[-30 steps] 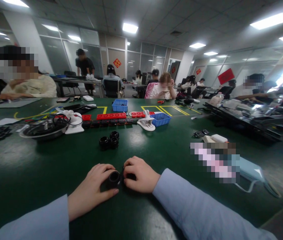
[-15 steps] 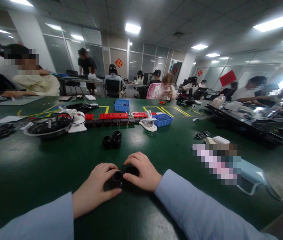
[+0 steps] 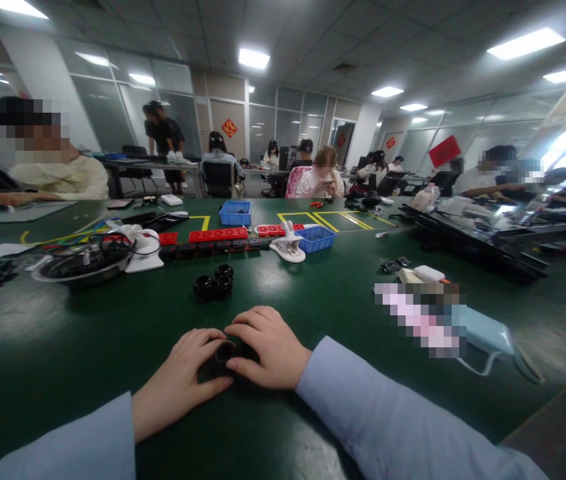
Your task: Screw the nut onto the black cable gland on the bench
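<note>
On the green table in front of me, my left hand (image 3: 190, 367) curves its fingers and thumb around a hollow black ring-shaped part (image 3: 223, 353) with its opening facing up. From the other side my right hand (image 3: 270, 350) is wrapped over a second dark part (image 3: 247, 353), mostly hidden beneath the palm and fingers. The right thumb reaches to the edge of the first ring, and the two parts sit side by side. A small cluster of similar glossy black rings (image 3: 213, 283) stands just beyond my hands.
Behind the rings runs a row of red blocks (image 3: 217, 235) with a white clamp stand (image 3: 289, 243) and blue bins (image 3: 317, 238), (image 3: 235, 213). A metal bowl (image 3: 80, 267) stands left. To the right lie a light-blue pouch (image 3: 483, 330) and dark panels (image 3: 473, 243). Several people sit around.
My right hand has moved left with its dark part, closing the gap to the ring in my left hand. The whole view has shifted slightly.
</note>
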A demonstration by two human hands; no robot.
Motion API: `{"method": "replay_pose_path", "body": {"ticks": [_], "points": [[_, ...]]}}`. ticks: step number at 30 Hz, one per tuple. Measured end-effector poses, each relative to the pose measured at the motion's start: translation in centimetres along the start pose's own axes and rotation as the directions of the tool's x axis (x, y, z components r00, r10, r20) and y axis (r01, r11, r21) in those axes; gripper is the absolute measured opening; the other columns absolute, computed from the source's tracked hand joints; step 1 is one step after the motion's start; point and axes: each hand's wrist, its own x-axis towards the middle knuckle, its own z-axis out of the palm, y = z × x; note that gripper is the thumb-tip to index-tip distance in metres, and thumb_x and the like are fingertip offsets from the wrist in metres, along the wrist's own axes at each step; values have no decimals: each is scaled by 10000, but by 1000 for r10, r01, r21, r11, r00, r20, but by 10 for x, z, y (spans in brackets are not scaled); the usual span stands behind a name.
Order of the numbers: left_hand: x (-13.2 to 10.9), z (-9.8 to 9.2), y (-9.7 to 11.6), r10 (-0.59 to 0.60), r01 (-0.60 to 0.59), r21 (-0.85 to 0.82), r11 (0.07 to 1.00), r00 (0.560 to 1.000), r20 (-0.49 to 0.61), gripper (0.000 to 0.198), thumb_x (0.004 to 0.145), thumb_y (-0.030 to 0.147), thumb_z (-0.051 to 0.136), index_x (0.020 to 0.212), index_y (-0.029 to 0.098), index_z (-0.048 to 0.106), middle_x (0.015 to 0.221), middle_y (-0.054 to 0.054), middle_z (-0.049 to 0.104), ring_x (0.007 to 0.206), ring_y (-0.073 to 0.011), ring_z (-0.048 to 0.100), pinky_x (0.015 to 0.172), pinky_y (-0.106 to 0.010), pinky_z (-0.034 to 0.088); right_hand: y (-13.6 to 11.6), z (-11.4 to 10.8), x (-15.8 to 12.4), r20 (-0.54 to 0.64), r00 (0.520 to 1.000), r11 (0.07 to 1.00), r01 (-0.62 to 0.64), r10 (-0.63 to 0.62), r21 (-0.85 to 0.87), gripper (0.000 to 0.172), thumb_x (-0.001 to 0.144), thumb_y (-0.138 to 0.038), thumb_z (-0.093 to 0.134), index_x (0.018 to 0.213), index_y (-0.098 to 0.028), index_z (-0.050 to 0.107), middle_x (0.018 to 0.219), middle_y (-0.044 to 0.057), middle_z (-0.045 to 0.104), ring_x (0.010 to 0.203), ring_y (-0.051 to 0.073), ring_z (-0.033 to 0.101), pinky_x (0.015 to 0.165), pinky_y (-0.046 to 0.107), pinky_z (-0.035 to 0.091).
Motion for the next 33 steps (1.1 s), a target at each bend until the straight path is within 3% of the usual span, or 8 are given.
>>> {"method": "replay_pose_path", "body": {"ticks": [5,9,12,15,22,27,30,33], "points": [[0,6,-4,21,-20,15,1000,999,-37,371,762,476,607,1058,253,589,1160,-64,547,1103,-283,481,985,-506,374,-8,0,5,100,994,996,51,-43,-79,379,825,-365,627,1143,-173,556,1012,46,609,950,200,461,860,340,329],[0,10,-7,-18,25,46,999,987,-158,577,708,550,632,1175,244,484,1200,-81,507,1152,-315,444,1049,-618,205,-12,-6,15,165,986,994,22,-4,-106,312,796,-366,662,1031,-164,625,916,40,643,891,203,478,803,328,337],[-4,9,-8,-72,62,-39,997,928,-365,750,690,698,544,1230,202,383,1245,-126,415,1189,-339,386,1030,-598,262,-13,-12,23,215,976,994,-19,41,-103,284,775,-367,690,988,-183,652,909,24,650,871,199,490,759,313,342],[-12,5,-3,-103,19,-170,985,857,-504,750,743,783,315,1202,191,363,1232,-133,367,1180,-323,378,995,-509,361,-9,-15,33,258,963,994,-47,72,-99,301,774,-361,700,1026,-205,652,918,5,654,881,198,494,745,309,349],[-20,0,8,18,-101,-216,971,935,-355,683,794,753,215,1230,256,389,1269,-97,376,1201,-303,370,1021,-470,355,18,-10,46,239,946,967,-176,217,-182,323,796,-354,684,1088,-223,643,997,19,652,895,195,507,779,299,383],[-17,0,10,-7,-61,-216,974,953,-303,635,835,678,316,1340,296,267,1376,-88,286,1267,-327,311,1035,-508,337,41,-20,30,144,915,911,-337,376,-240,280,802,-335,669,1059,-224,654,973,28,657,901,202,531,755,289,401],[-15,1,10,-51,-9,-216,976,962,-268,592,860,597,378,1356,312,223,1390,-80,268,1274,-314,309,1044,-532,318,61,-31,15,63,852,830,-485,519,-275,268,783,-345,677,1022,-224,664,932,39,660,907,211,553,732,285,411],[-14,1,9,-77,19,-211,977,960,-270,578,873,533,396,1368,304,201,1395,-82,266,1267,-304,325,1048,-535,313,87,-42,-4,-74,737,693,-661,672,-288,231,795,-338,652,983,-204,658,967,52,647,922,218,567,721,284,417]]}}
